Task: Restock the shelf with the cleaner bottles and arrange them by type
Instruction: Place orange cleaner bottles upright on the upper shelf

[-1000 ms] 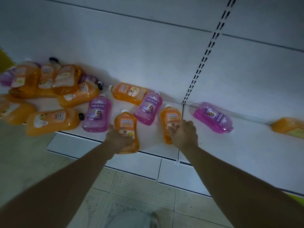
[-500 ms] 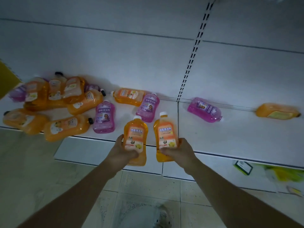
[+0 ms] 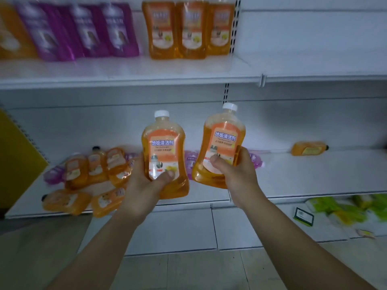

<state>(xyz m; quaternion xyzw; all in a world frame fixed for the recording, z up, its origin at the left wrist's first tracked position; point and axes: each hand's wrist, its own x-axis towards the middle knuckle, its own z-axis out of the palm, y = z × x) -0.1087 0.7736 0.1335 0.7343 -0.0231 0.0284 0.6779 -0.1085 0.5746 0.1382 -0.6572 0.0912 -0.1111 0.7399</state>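
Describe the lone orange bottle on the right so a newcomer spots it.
Find the lower shelf, right of the slotted upright. Near its back wall one orange bottle lies on its side, dark cap pointing right. Unlike the piled bottles at left, it lies alone.

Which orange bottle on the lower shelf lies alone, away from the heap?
The far-right orange bottle, lying on its side with its dark cap pointing right; the heap of other bottles is at the left.

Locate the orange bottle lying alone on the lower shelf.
Head view: the lone orange bottle lies on its side at the right of the lower shelf, well right of the right hand.
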